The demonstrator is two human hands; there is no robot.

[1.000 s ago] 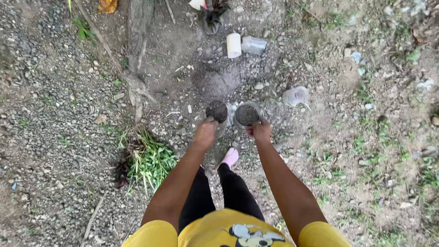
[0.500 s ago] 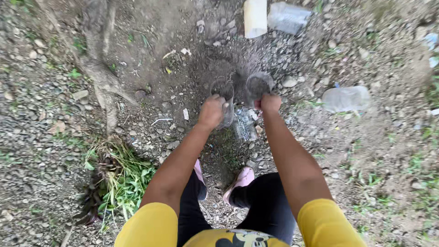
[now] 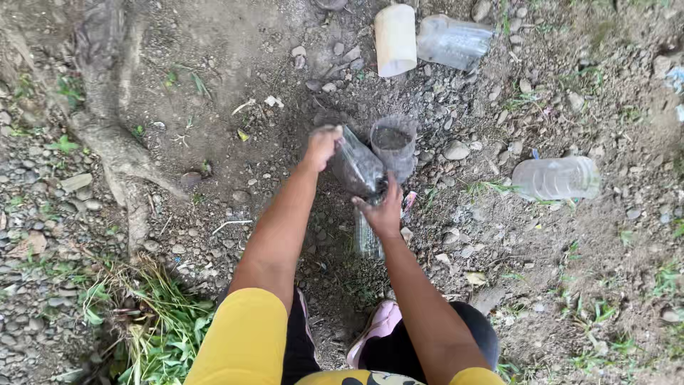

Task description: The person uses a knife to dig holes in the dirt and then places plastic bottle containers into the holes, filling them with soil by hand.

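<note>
My left hand [image 3: 320,146] grips the wide end of a clear cut plastic bottle [image 3: 356,170] filled with dark soil, which is tilted on its side. My right hand [image 3: 385,210] holds the same bottle at its lower, narrow end. Just beyond it, a second cut bottle with soil [image 3: 393,142] stands upright on the dirt, touched by neither hand. Below my right hand a clear bottle piece [image 3: 367,241] lies on the ground, partly hidden by the hand.
A white cylinder [image 3: 395,39] and a clear crushed bottle [image 3: 452,41] lie at the top. Another clear bottle [image 3: 556,178] lies to the right. A tree root [image 3: 114,142] runs down the left, with a grass tuft [image 3: 142,328] below. My pink shoe [image 3: 377,331] shows between my legs.
Earlier each hand held one soil-filled container. Now one container stands on the ground and both hands hold the other, tilted. The view has moved closer.
</note>
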